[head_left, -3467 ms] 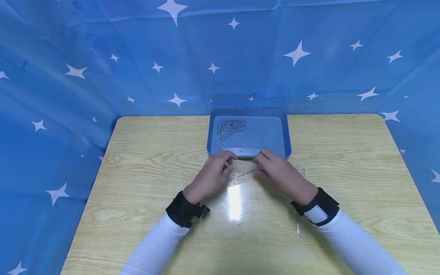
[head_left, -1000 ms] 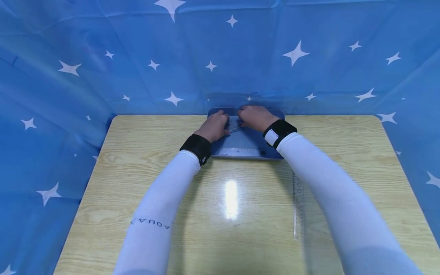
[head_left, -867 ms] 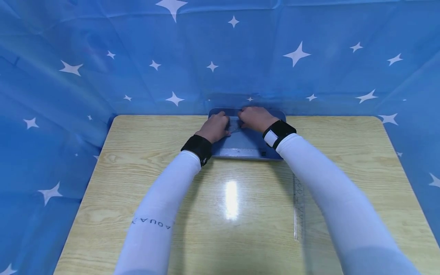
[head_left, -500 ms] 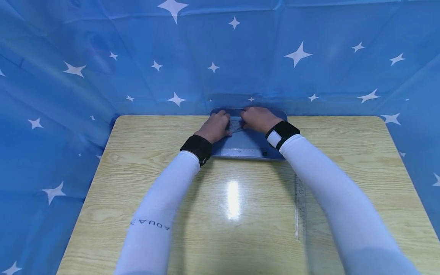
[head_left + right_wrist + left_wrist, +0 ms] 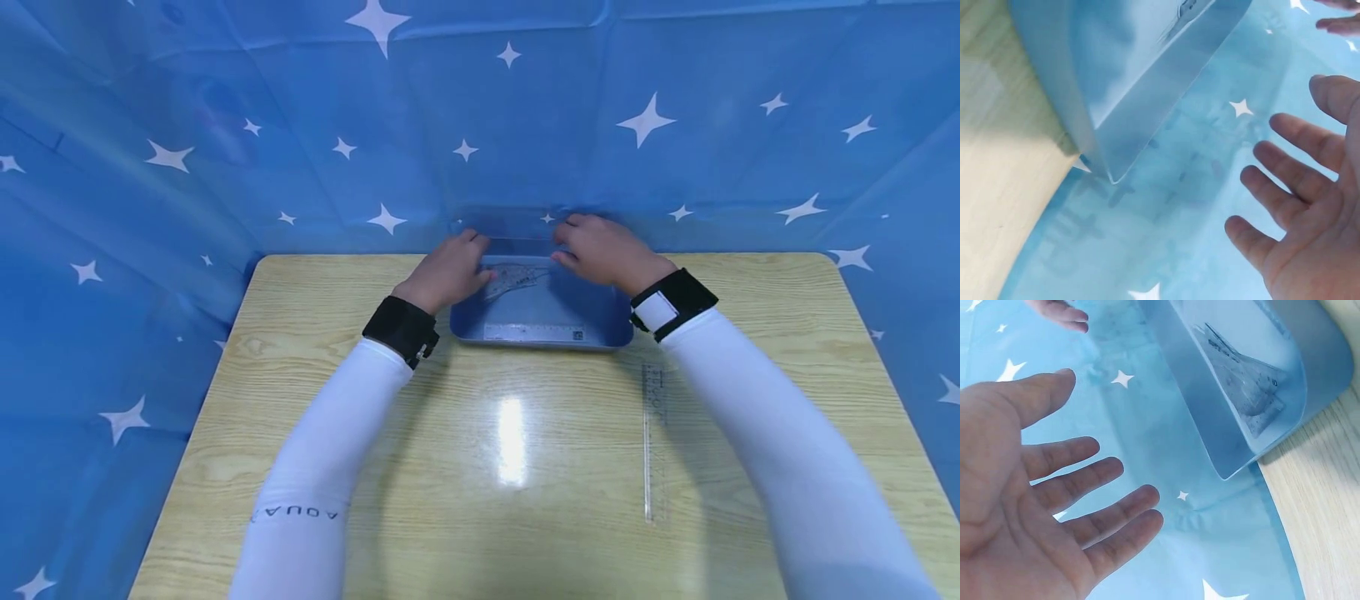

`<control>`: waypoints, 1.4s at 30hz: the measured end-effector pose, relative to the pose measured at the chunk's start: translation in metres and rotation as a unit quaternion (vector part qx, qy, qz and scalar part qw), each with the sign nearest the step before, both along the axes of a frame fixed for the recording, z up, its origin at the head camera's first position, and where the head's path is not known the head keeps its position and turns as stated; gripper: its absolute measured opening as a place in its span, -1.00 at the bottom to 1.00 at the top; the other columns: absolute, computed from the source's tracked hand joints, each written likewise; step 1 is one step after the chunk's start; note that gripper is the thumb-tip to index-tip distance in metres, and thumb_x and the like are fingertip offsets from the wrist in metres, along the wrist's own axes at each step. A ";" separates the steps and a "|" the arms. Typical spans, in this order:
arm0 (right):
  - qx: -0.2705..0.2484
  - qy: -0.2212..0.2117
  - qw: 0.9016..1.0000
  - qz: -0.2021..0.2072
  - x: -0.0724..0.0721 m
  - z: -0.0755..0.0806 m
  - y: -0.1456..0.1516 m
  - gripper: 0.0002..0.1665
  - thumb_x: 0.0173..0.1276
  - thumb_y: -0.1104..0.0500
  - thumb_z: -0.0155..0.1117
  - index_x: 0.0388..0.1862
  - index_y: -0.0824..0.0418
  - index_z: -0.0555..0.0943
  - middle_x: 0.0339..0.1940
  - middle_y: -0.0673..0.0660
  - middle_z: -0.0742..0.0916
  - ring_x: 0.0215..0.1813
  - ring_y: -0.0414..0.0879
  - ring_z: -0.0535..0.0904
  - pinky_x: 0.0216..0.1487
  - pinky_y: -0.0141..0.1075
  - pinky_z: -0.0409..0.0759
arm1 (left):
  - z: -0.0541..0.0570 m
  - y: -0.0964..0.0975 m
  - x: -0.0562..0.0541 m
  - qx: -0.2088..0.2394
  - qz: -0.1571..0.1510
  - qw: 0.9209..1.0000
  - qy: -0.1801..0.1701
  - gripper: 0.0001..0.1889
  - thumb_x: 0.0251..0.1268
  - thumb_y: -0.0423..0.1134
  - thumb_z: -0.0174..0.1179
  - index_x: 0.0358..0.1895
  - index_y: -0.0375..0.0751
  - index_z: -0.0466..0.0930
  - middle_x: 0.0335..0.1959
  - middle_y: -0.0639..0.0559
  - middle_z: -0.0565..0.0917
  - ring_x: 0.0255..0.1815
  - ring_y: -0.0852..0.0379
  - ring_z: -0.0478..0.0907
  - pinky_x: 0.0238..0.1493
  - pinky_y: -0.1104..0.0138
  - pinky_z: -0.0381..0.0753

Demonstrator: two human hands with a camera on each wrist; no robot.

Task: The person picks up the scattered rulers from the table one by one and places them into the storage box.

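Both hands hover over the back part of a blue tray point(image 5: 540, 343) with nothing in them. My left hand point(image 5: 447, 271) is above the tray's left side; in the left wrist view its fingers point(image 5: 1116, 540) are spread and relaxed. Over the right side is my right hand point(image 5: 603, 250), its fingers point(image 5: 1279, 187) parted in the right wrist view. Inside the tray, at the back left, overlapping clear drafting pieces point(image 5: 513, 279) lie in a pile, partly behind the left thumb. A clear ruler point(image 5: 532, 333) lies along the tray's front inside wall.
Another clear ruler point(image 5: 652, 442) lies lengthwise on the wooden table point(image 5: 315, 358), right of the middle, beside the right forearm. A blue curtain with white stars point(image 5: 555, 108) hangs behind the tray, close to its back edge.
A clear triangular piece held between both hands in front of the tray was carried into it, onto the pile. Since then the hands have let go and moved apart.
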State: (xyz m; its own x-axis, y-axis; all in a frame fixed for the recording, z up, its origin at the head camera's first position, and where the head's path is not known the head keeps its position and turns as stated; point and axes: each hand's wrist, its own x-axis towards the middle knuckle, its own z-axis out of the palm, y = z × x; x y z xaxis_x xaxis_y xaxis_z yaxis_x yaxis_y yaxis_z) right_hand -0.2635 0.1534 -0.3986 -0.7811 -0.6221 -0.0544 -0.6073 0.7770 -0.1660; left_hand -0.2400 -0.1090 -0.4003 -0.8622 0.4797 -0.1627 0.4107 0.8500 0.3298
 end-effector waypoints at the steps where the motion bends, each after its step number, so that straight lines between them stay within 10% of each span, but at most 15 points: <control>1: -0.009 0.007 1.000 -0.002 0.002 0.001 0.004 -0.60 0.59 0.06 0.20 0.17 0.35 0.64 0.05 0.30 0.69 0.11 0.20 0.63 0.16 0.07 0.59 | 0.002 -0.001 0.003 0.003 0.001 1.000 0.000 -0.36 0.59 -0.03 0.14 0.51 -0.37 0.30 0.47 -0.28 0.39 0.44 -0.18 0.40 0.44 0.07 0.43; 12: -0.085 0.127 0.988 0.005 0.045 -0.010 0.033 -0.51 0.50 0.10 0.33 0.23 0.43 0.61 0.35 0.39 0.60 0.38 0.30 0.52 0.40 0.16 0.45 | 0.015 -0.008 0.042 0.056 0.018 0.997 0.043 -0.36 0.60 -0.05 0.12 0.57 -0.30 0.23 0.53 -0.26 0.34 0.55 -0.21 0.29 0.54 0.03 0.30; 31: -0.102 0.123 0.987 -0.020 0.105 -0.030 0.063 -0.30 0.44 0.10 0.40 0.45 0.38 0.45 0.52 0.37 0.46 0.51 0.28 0.37 0.48 0.22 0.32 | -0.006 -0.006 0.101 0.087 0.015 0.991 0.101 -0.37 0.56 -0.07 0.19 0.52 -0.33 0.32 0.54 -0.29 0.35 0.52 -0.24 0.34 0.48 -0.06 0.38; 42: -0.116 0.129 0.984 -0.044 0.137 -0.041 0.087 -0.45 0.38 0.24 0.40 0.30 0.39 0.54 0.37 0.37 0.57 0.40 0.29 0.48 0.35 0.24 0.46 | -0.023 0.015 0.131 0.067 -0.053 0.987 0.135 -0.44 0.54 -0.08 0.22 0.43 -0.35 0.43 0.44 -0.30 0.48 0.46 -0.20 0.44 0.45 0.00 0.44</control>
